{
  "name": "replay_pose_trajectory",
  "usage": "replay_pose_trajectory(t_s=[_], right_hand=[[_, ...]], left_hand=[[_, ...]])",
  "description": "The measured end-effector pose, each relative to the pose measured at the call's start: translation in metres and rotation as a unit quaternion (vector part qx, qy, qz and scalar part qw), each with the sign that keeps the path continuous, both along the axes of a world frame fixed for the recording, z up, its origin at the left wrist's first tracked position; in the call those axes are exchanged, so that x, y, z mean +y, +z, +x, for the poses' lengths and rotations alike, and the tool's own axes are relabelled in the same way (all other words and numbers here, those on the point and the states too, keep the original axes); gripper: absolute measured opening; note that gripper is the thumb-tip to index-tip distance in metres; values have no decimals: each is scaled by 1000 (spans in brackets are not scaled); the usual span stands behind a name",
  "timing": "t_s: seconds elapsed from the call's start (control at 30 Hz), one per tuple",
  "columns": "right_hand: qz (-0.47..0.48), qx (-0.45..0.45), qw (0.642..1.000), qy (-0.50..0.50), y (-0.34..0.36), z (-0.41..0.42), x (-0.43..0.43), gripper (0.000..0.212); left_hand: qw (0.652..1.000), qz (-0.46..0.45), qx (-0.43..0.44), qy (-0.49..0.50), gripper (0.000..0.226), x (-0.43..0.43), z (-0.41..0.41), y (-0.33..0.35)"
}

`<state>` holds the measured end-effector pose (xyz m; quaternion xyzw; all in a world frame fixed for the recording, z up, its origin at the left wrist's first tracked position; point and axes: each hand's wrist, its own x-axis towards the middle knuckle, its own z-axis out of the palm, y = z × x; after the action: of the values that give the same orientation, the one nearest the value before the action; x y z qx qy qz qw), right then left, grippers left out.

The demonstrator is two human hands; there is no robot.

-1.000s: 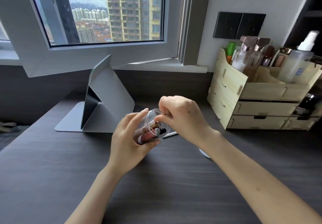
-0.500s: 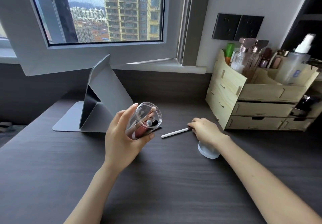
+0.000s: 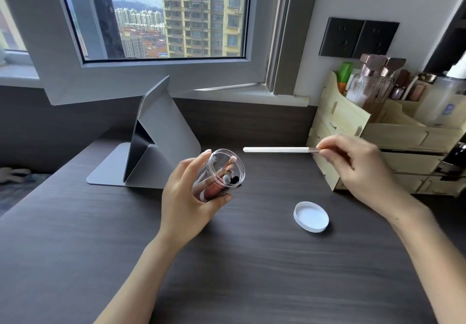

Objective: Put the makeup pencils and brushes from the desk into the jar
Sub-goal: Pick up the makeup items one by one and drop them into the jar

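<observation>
Head view, looking down over a dark wood-grain counter (image 3: 252,273) below a window (image 3: 164,15).

Left hand (image 3: 187,197): wrapped around a clear plastic jar (image 3: 223,172), fingers and thumb closed on its wall. The jar is raised above the counter and tilted, its open mouth facing up and to the right. Inside it lie several makeup pencils and brushes (image 3: 219,185), among them pinkish handles, a rose-coloured tube and dark tips near the mouth.

Right hand (image 3: 353,164): raised above the counter in front of the organizer, thumb and fingertips pinched on the metallic end of a white-handled makeup brush (image 3: 276,149). The brush lies roughly level in the air, its white handle pointing left toward the jar. The handle tip is to the upper right of the jar mouth and apart from it.

White jar lid (image 3: 311,216): lying on the counter with its inner side up, between the two forearms, below the right hand.

Folded grey tablet stand (image 3: 151,142): standing on the counter behind the jar.

Light wooden drawer organizer (image 3: 353,124): at the right rear corner, its top compartments holding bottles and cosmetics.
</observation>
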<state>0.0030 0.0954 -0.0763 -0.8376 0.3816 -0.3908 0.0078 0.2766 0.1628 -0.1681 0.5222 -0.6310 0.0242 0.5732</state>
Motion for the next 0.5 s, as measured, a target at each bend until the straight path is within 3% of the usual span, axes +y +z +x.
replay_pose_trajectory(t_s=[0.17,0.37,0.43,0.5], right_hand=[[-109,95,987,66,26,44,38,15],[-99,183,975,83,16,106,44,28],[-48,127,981,141,12,111,38,28],[11,-3,984,176,10,106,23,27]], left_hand=[[1000,-4,-20,-1,81,-1,-1,-1],[1000,-2,-17,-26,84,-3,0,-3],[999,-12,12,-31,81,-4,1,-4],[998,-21,58,-31,78,-5,4,-4]])
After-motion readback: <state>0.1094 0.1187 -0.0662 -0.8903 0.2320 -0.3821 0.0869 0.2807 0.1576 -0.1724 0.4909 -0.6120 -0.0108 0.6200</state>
